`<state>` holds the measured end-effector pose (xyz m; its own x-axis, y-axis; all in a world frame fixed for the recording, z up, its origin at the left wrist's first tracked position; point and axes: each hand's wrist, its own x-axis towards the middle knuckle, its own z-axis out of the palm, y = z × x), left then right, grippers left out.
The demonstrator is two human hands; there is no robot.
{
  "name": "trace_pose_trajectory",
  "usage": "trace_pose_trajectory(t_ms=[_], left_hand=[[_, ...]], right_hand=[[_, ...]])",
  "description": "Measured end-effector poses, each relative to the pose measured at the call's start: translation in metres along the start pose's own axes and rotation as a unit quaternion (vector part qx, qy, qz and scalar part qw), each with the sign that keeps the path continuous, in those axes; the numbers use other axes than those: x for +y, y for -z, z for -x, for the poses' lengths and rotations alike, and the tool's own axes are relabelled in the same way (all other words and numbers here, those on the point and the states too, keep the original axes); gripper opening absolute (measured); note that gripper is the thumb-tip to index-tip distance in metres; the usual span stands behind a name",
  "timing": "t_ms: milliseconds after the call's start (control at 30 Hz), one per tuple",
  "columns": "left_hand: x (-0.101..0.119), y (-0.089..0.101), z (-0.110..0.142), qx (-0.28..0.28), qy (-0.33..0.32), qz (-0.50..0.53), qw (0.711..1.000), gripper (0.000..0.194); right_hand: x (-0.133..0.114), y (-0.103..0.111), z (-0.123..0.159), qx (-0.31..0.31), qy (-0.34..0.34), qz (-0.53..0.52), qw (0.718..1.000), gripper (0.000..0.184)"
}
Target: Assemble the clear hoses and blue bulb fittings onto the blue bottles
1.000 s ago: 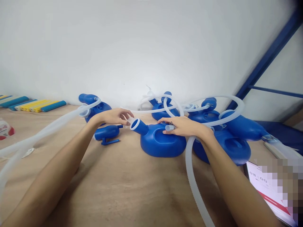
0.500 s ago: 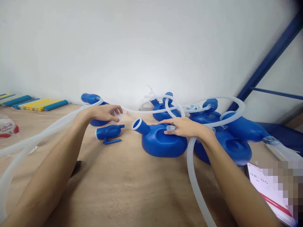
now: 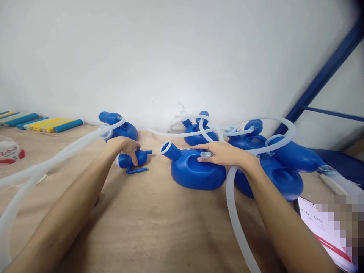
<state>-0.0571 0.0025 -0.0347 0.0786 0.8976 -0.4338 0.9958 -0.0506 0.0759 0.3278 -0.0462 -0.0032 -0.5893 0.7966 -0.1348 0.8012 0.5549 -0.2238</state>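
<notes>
My left hand [image 3: 129, 148] reaches down over a small blue bottle-shaped plastic piece [image 3: 141, 156], thumb on the near side and fingers curled behind. The piece lies on its side, with a pale rim at left, a narrow spout at right and a thin blue arm below. My right hand [image 3: 218, 151] rests on top of a blue urinal bottle [image 3: 196, 174] and grips a translucent hose [image 3: 237, 212]; its clear end [image 3: 206, 154] pokes out between the fingers. The bottle stands upright, its open white-rimmed neck [image 3: 170, 150] tilted left.
Several more blue bottles with hoses stand behind and right [image 3: 273, 178], and one at back left [image 3: 127, 131]. Coloured tubes [image 3: 51, 124] lie at far left beside a plastic bag [image 3: 11, 151]. Long hoses [image 3: 57, 157] cross the left side. A phone [image 3: 315, 223] lies at right.
My left hand has come down and toward me, from near the back left bottle onto the small blue piece. My right hand stays on the bottle with the hose.
</notes>
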Motion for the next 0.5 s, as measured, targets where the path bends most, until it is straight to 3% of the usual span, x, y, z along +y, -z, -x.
trace_pose_trajectory(t_ms=[67,133,200,267,333,400,433,500], left_hand=[[0.0,0.008,0.01,0.01,-0.026,-0.01,1.0,0.087],[-0.003,0.022,0.03,0.057,-0.047,-0.015,0.997,0.078],[-0.006,0.036,0.054,0.188,-0.052,-0.022,0.981,0.065],[-0.001,0.044,0.078,0.368,-0.065,-0.042,0.926,0.068],[0.017,0.043,0.096,0.516,-0.162,-0.03,0.841,0.075],[0.048,0.031,0.107,0.566,-0.278,-0.045,0.774,0.075],[0.066,0.023,0.11,0.59,-0.305,-0.077,0.744,0.068],[0.1,0.007,0.112,0.606,-0.299,-0.138,0.724,0.055]], right_hand=[[0.001,0.002,0.002,0.007,0.009,-0.004,1.0,0.07],[0.0,0.005,0.004,0.042,0.014,-0.018,0.999,0.072],[-0.006,0.007,0.006,0.125,0.021,-0.046,0.991,0.066],[-0.015,0.008,0.007,0.22,0.047,-0.091,0.97,0.06],[-0.027,0.007,0.008,0.277,0.083,-0.143,0.947,0.062],[-0.037,0.005,0.008,0.297,0.111,-0.188,0.93,0.073],[-0.042,0.004,0.009,0.301,0.123,-0.205,0.923,0.079],[-0.049,0.003,0.01,0.305,0.153,-0.226,0.912,0.086]])
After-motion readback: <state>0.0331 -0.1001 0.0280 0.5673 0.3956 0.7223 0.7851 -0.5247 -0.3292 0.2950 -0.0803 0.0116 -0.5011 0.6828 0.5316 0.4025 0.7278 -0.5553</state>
